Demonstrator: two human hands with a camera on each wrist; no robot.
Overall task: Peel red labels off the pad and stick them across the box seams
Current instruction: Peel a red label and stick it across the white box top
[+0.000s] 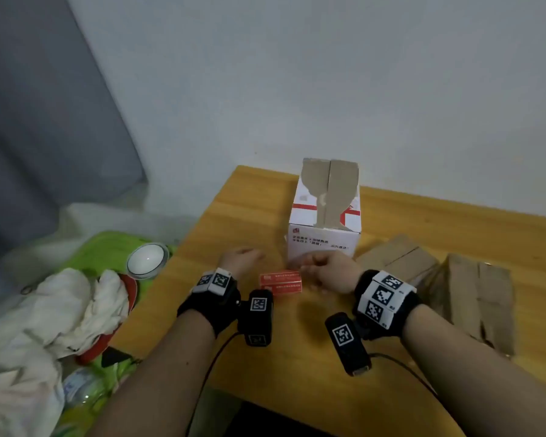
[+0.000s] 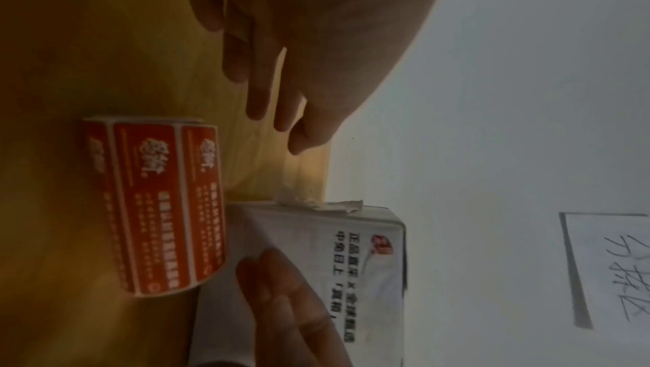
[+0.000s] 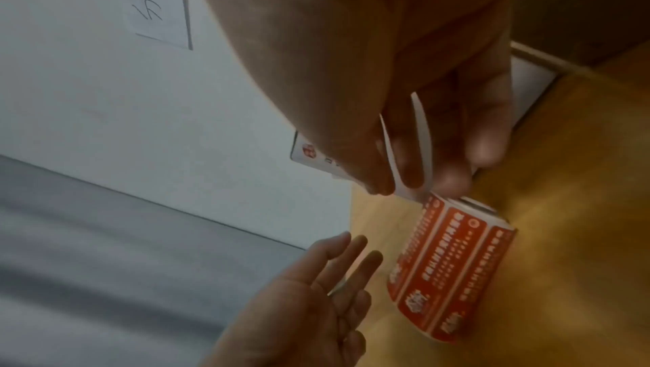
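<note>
A pad of red labels (image 1: 280, 282) lies on the wooden table (image 1: 297, 348), just in front of a white box (image 1: 325, 241) whose torn top flaps meet in a seam. My right hand (image 1: 316, 268) is over the pad's right end. In the right wrist view its thumb and fingers (image 3: 453, 178) pinch a curled white strip (image 3: 420, 136) that rises from the end of the pad (image 3: 453, 267). My left hand (image 1: 243, 257) hovers left of the pad with its fingers (image 2: 260, 100) straight and holds nothing. The pad (image 2: 154, 200) touches the foot of the box (image 2: 316, 262).
Two brown cardboard boxes (image 1: 401, 260) (image 1: 479, 298) lie on the table to the right. Past the table's left edge are a green cover with white cloth (image 1: 70, 304) and a round white lamp (image 1: 147, 260). A handwritten paper note (image 2: 615, 270) hangs on the wall.
</note>
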